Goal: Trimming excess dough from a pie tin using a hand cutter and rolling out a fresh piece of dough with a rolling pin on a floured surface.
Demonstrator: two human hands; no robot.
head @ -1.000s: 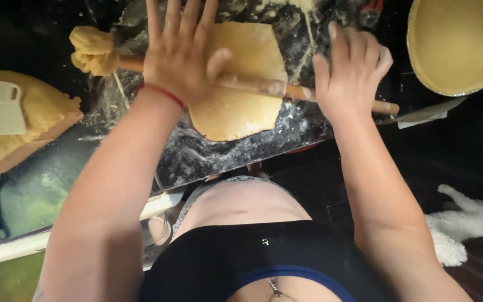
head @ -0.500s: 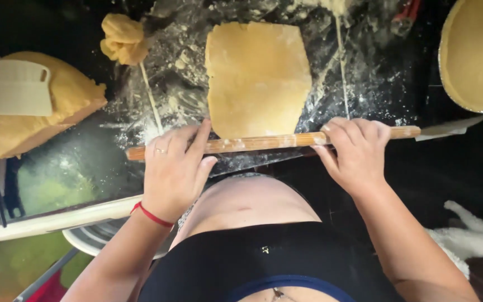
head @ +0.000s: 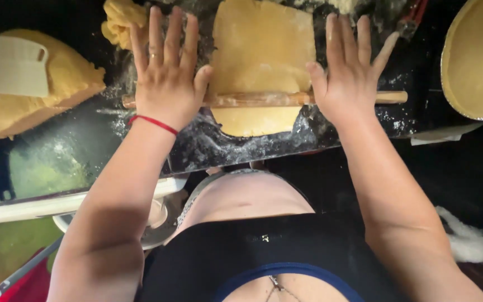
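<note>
One rolling pin (head: 264, 99) lies across one flat sheet of dough (head: 261, 61) on the floured dark worktop (head: 236, 148), close to the worktop's near edge. There are two hands on it. The left hand (head: 166, 84) is spread wide open, fingers straight and apart, its palm pressing flat on the pin's left end; a red band sits at its wrist. The right hand (head: 350, 72) is likewise open and flat, fingers splayed, palm resting on the pin's right part, with the pin's tip showing beyond it. Neither hand curls around the pin.

Toward the worktop's far edge, beside the left hand, lies one crumpled lump of dough scraps (head: 119, 22). At the left end sits one larger mound of dough (head: 57, 95) with one white scraper (head: 9, 64) on top. At the right end stands one round pie tin lined with dough (head: 476, 61).
</note>
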